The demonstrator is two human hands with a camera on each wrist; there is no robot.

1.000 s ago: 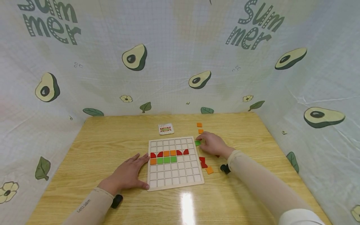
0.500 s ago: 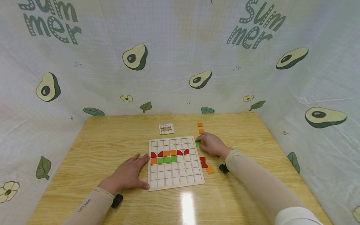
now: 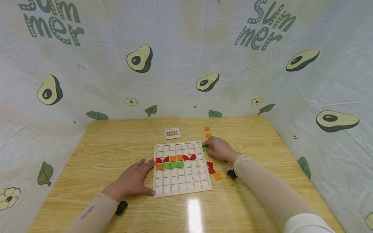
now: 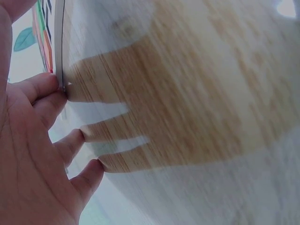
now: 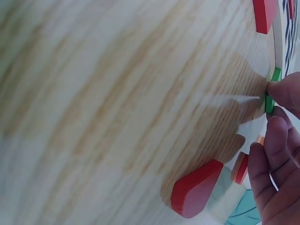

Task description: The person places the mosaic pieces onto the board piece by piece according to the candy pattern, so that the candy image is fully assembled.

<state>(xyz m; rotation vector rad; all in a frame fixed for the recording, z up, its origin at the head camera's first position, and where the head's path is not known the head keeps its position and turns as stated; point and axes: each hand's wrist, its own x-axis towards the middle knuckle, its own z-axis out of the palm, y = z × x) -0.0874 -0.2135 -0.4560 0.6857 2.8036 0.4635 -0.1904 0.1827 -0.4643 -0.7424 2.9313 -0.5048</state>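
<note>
A pale wooden grid board (image 3: 182, 179) lies on the table. Red quarter-round tiles and orange squares fill part of one row; an orange tile (image 3: 159, 166) and several green tiles (image 3: 173, 165) sit in the row below. My left hand (image 3: 131, 181) rests at the board's left edge, fingers spread, thumb and fingertips touching the rim. At the right edge, my right hand (image 3: 220, 149) pinches a green square tile (image 3: 205, 148) between thumb and fingertips. The right wrist view shows this green tile (image 5: 273, 96) beside the board, partly covered by the thumb.
Behind the board lies a small pattern card (image 3: 172, 133). Two orange tiles (image 3: 207, 129) lie beyond my right hand. Nearer are red tiles (image 3: 211, 167) and an orange tile (image 3: 217, 175). Another red tile (image 5: 196, 190) shows in the right wrist view. A printed cloth surrounds the table.
</note>
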